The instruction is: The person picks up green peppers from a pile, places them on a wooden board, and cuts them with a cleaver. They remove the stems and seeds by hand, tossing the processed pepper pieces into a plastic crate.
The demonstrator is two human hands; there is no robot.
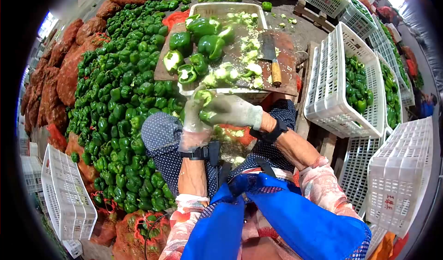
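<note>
My left hand [196, 117] and my right hand [233, 111], both in pale gloves, are close together above my lap. Between them is a cut green pepper [204, 97], its pale inside showing; the fingers of both hands are wrapped round its pieces. Just beyond lies a wooden board [286, 47] across a white crate [226, 7]. Whole and cut peppers [211, 46] sit on the board's left part, with pale cores and seeds [249, 52] scattered in the middle. A cleaver [270, 52] with a wooden handle rests on the right side.
A large heap of green peppers [122, 103] lies to the left, with red mesh sacks [69, 84] behind it. White crates [323, 80] stand on the right, some holding peppers. Another white crate [67, 190] is at lower left.
</note>
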